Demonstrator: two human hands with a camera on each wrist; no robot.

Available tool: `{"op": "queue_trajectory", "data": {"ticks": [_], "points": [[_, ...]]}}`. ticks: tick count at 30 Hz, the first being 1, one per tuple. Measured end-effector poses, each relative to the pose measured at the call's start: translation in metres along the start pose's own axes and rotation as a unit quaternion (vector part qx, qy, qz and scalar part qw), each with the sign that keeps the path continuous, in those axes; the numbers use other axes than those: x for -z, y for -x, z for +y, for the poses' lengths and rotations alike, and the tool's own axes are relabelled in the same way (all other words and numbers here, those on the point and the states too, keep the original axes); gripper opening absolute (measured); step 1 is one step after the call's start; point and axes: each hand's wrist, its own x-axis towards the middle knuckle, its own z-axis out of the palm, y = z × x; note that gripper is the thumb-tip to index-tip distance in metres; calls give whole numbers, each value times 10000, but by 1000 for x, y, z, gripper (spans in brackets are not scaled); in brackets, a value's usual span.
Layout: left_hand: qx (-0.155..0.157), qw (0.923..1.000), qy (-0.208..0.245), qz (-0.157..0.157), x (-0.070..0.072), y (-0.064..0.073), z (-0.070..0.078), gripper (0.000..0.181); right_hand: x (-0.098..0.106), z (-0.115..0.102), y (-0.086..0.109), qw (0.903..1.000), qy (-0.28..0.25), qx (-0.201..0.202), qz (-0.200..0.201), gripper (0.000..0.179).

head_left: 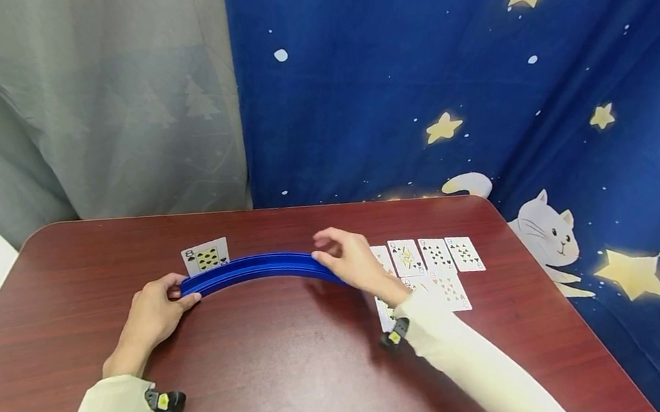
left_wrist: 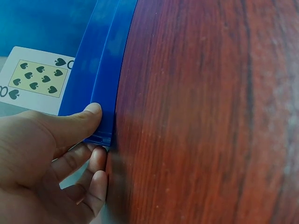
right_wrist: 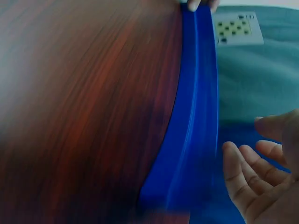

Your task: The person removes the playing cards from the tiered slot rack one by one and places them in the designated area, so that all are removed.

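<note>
A blue curved card holder (head_left: 259,265) arcs over the brown table, with a groove along its length. Near its left end an eight of spades (head_left: 206,255) stands upright in it; the left wrist view shows this card (left_wrist: 39,79) too. My left hand (head_left: 153,317) pinches the holder's left end, thumb on top and fingers beneath. By the right end is my right hand (head_left: 355,262), its fingers loosely bent. In the right wrist view that hand (right_wrist: 264,175) sits beside the holder (right_wrist: 194,107) with nothing between the fingers.
Several playing cards (head_left: 464,254) lie face up in two rows on the table's right side, some partly covered by my right forearm. Beyond the table's (head_left: 278,380) back edge hang a grey curtain (head_left: 154,104) and a blue starry curtain (head_left: 365,90).
</note>
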Motion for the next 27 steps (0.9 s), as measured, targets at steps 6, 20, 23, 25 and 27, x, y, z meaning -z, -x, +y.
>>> {"op": "queue_trajectory", "data": {"ticks": [6, 20, 23, 25, 27], "points": [[-21, 10000, 25, -2, 0, 0, 1, 35, -33, -27, -21, 9933, -972, -202, -595, 43], [17, 10000, 13, -45, 0, 0, -1, 34, -84, -60, -38, 9721, -2086, -442, -983, 25], [27, 10000, 17, -53, 0, 0, -1, 34, -88, -64, -40, 9699, -2216, -416, -924, 18], [24, 10000, 9, -50, 0, 0, 0, 35, -91, -67, -41, 9695, -2256, -380, -879, 16], [5, 10000, -3, -40, 0, 0, 0, 35, -93, -70, -42, 9698, -2263, -396, -812, 18]]}}
